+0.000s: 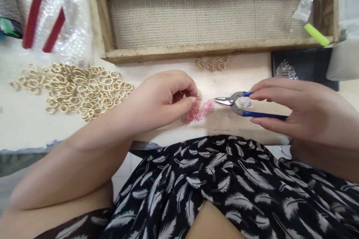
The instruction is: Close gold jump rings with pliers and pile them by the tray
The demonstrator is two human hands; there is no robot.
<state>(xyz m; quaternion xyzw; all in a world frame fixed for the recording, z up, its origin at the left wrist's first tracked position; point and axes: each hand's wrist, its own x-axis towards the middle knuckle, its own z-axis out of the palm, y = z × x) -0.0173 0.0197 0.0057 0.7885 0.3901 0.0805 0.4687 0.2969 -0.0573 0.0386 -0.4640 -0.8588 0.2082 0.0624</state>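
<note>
My left hand [165, 99] is closed in a pinch at the left edge of a small heap of pink beads [198, 112]; what its fingertips hold is too small to make out. In my right hand [291, 106] are pliers with blue handles [237, 102], their pointed tips directed left, just right of the beads. Above the beads, several gold beaded rings [210, 63] with bits of pink lie near the wooden frame. A large pile of gold rings [84, 87] spreads over the table left of my left hand.
A wooden frame with wire mesh [179, 52] spans the back. Red-handled pliers [32, 18] rest on bubble wrap at back left. A black tray [314, 63] with small silver pieces [285, 70] sits beyond my right hand. A yellow-green item [316, 34] lies on the frame.
</note>
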